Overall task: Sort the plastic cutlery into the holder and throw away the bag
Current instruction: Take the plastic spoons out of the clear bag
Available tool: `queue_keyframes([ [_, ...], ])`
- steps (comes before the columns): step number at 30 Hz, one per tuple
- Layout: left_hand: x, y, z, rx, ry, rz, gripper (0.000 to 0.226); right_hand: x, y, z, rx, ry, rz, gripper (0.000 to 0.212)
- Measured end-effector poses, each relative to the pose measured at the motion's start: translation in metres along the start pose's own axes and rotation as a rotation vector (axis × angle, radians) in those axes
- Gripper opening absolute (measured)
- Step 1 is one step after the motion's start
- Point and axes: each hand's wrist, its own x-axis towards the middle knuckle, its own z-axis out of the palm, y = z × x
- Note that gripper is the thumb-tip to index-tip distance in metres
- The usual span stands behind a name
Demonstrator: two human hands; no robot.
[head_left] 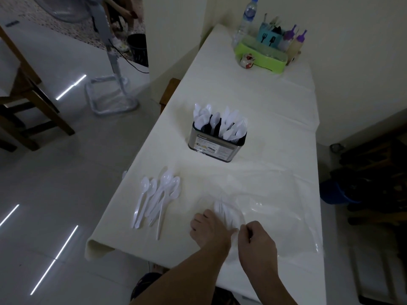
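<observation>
A metal cutlery holder (214, 148) stands mid-table with several white plastic spoons, knives and forks upright in it. Several loose white spoons (157, 199) lie in a fan at the table's near left. A clear plastic bag (264, 208) lies flat at the near right, with several white cutlery pieces (226, 213) bunched at its near-left end. My left hand (208, 227) rests flat beside that bunch, fingers touching it. My right hand (256, 241) is closed, pinching the bag's edge right next to the bunch.
At the table's far end stand a green tray (262, 57) with bottles, a teal utensil cup and a water bottle (247, 16). A fan stand (112, 93), a black bin (137, 48) and wooden chairs (28, 102) occupy the floor to the left. A person's legs show at the top.
</observation>
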Motion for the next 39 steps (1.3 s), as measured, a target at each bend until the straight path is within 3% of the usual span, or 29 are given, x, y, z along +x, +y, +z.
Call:
queue_keyframes([
  [5, 0.001, -0.001, 0.005, 0.001, 0.020, -0.017, 0.073, 0.005, 0.007, -0.001, -0.028, 0.001, 0.016, 0.022],
  [12, 0.006, -0.009, -0.004, -0.009, 0.002, 0.044, 0.048, 0.012, 0.000, 0.003, -0.036, 0.019, -0.022, 0.021],
  [18, 0.017, -0.015, -0.018, 0.039, -0.040, 0.196, 0.025, 0.010, -0.006, 0.008, -0.058, 0.004, -0.055, 0.020],
  [23, 0.029, -0.016, -0.031, -0.144, -0.191, 0.168, 0.026, 0.009, -0.012, 0.016, -0.147, -0.016, -0.110, 0.020],
  [25, 0.037, -0.015, -0.038, -0.411, -0.342, 0.069, 0.026, 0.008, -0.015, 0.020, -0.192, -0.036, -0.135, 0.021],
  [28, 0.042, -0.011, -0.052, -0.615, -0.571, -0.010, 0.016, 0.005, -0.019, 0.028, -0.234, -0.071, -0.171, 0.020],
  [32, 0.042, -0.018, -0.058, -0.717, -0.620, -0.085, 0.017, 0.006, -0.021, 0.036, -0.181, -0.055, -0.122, 0.019],
  [39, 0.036, -0.065, -0.077, -0.701, -0.685, -0.023, 0.007, 0.020, -0.021, 0.037, -0.083, 0.012, -0.005, 0.020],
])
